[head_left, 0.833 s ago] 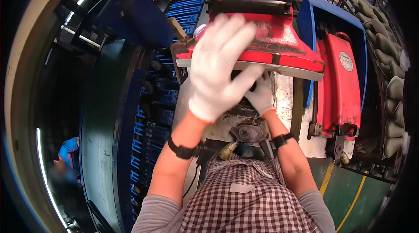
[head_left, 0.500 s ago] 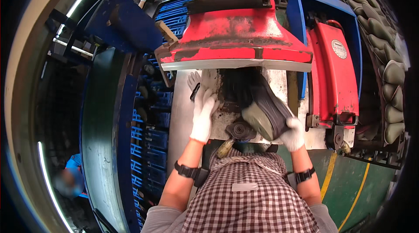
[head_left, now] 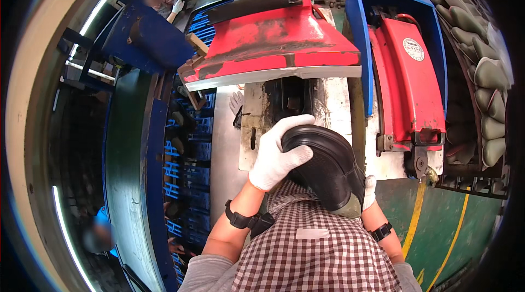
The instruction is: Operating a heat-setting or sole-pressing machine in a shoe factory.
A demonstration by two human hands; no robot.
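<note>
Close in front of my apron, a black shoe [head_left: 322, 158] is held tilted, its dark sole side mostly facing me. A bit of olive green [head_left: 350, 208] shows at its lower end. My left hand [head_left: 279, 152], in a white knit glove, grips the upper rounded end, thumb across the near face and fingers over the edge. At the lower right side, my gloved right hand [head_left: 369, 191] is closed on the shoe, with most of its fingers hidden behind it. Beyond the shoe, a black mould [head_left: 292, 99] sits beneath the red press head [head_left: 273, 35].
Another red press [head_left: 410, 78] stands in a blue housing at the right. Racks of olive-grey shoe-shaped pieces [head_left: 486, 76] line the far right. A loose glove [head_left: 236, 103] lies on the metal table, left of the mould. Blue racks and a conveyor [head_left: 128, 171] run along the left.
The shoe has come away from beneath the press head toward me and turned, showing its sole side. My left hand has moved from the table onto its upper end.
</note>
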